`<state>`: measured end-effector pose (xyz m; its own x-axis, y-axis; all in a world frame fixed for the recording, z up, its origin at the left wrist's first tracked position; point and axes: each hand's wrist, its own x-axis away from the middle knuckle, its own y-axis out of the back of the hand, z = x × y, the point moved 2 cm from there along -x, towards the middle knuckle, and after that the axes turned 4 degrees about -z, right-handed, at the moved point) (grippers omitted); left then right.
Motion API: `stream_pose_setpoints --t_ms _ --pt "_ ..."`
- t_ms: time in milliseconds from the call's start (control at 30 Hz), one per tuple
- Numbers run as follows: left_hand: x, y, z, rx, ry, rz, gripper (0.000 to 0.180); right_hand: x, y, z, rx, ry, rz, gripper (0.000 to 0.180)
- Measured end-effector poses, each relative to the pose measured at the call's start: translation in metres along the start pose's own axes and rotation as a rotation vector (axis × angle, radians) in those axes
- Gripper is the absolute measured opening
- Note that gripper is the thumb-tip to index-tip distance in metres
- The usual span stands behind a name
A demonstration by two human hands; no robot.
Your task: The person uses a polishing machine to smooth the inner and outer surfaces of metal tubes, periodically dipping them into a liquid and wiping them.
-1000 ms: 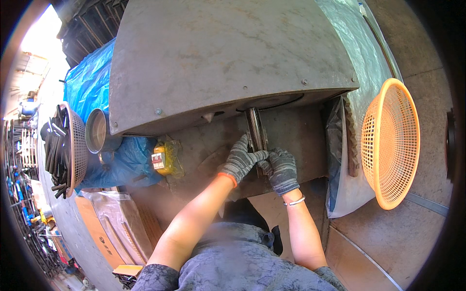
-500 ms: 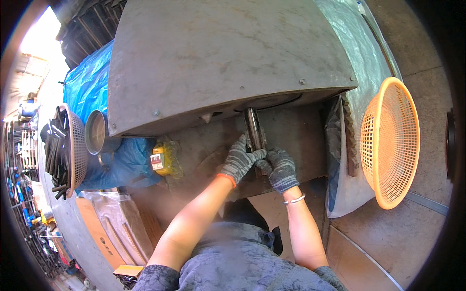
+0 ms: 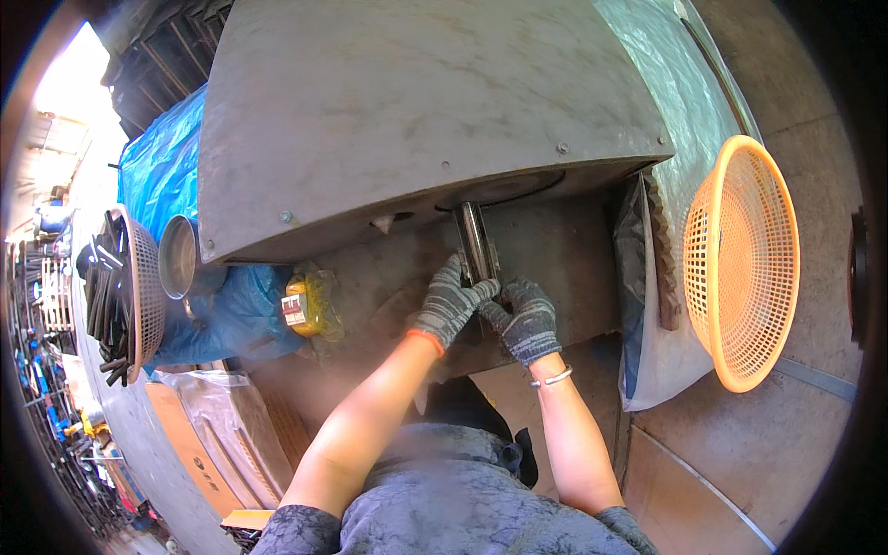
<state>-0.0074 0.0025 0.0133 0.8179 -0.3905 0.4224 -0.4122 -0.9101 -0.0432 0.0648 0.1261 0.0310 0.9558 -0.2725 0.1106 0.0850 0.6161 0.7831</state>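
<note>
Gloved hands' grip closes round metal bar [image 3: 475,242].

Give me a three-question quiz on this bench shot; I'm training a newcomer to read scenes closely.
1. True or false: both hands, left hand and right hand, wear grey knit gloves.
2. Multiple choice: the shiny metal tube the hands grip runs A) flat across the floor, B) up under the grey machine housing, C) into the orange basket.
3. Fill in: the mesh basket at the person's left holds dark ____.

Key
1. True.
2. B. Its upper end vanishes under the housing's edge, and both hands close on its lower end.
3. Rods, or short bars; the orange basket at the right looks empty.
</note>
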Motion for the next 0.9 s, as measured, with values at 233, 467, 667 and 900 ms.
stream_pose_setpoints --t_ms 233,467,667,900 --pt "0.001 0.0 -0.003 -0.069 -0.007 -0.018 0.04 -0.003 0.006 -0.005 -0.112 0.031 0.062 0.036" --pt "-0.005 0.003 0.011 -0.054 0.019 0.008 0.045 -0.004 0.005 -0.003 -0.14 -0.114 0.119 0.031" --pt "-0.003 -0.001 0.006 -0.033 0.009 -0.009 0.047 -0.005 0.001 -0.017 -0.229 0.001 0.079 0.036" --pt "-0.007 0.005 0.015 -0.116 0.054 -0.023 0.045 -0.003 0.002 -0.002 -0.323 -0.261 0.172 0.038"
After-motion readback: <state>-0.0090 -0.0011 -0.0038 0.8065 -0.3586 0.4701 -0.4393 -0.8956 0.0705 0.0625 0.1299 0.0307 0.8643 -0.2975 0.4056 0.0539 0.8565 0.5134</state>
